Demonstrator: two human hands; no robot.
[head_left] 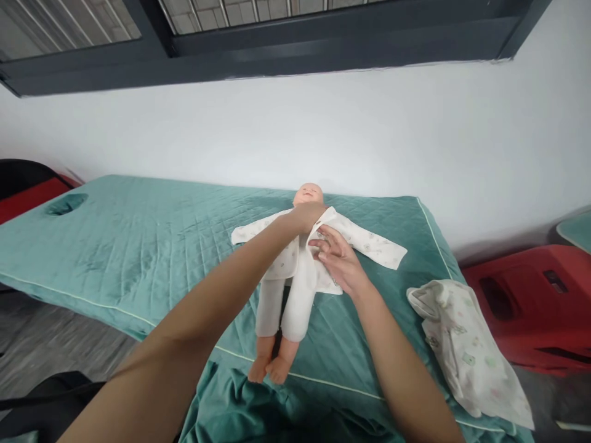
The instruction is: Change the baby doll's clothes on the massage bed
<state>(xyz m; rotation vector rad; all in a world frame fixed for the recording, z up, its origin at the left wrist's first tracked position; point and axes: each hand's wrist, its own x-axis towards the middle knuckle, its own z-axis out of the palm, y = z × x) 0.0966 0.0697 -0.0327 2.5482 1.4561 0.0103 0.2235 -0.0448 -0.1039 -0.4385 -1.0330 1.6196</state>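
Observation:
A baby doll (pixel 308 195) lies on its back on a teal quilted bed (pixel 138 246), head toward the wall. It wears a white printed top with the sleeves spread sideways, and white trousers (pixel 281 301). My left hand (pixel 310 215) reaches to the doll's upper chest near the neck; its fingers are tucked under the top and hidden. My right hand (pixel 336 257) rests on the right front flap of the top, fingers bent and pinching the cloth edge.
A folded printed cloth (pixel 466 344) lies at the bed's right edge. The bed has a face hole (pixel 67 204) at the far left. A red plastic piece (pixel 530 301) stands to the right. A white wall and dark window frame lie behind.

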